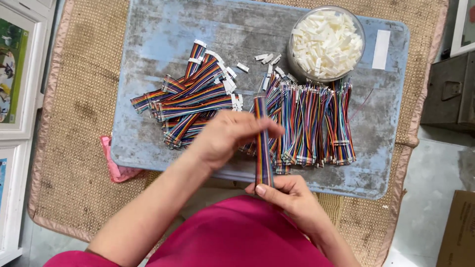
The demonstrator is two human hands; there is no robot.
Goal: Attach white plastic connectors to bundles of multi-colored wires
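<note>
left hand (225, 136) + right hand (289, 195) grip rainbow ribbon cable (262, 148) | white label strip (381, 49) far-right

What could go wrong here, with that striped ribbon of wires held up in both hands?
The rainbow ribbon cable is pinched only at its ends by the left hand and right hand, so it might slip. The bowl of white connectors sits close behind and could be knocked, scattering them among the loose wire bundles.
</note>
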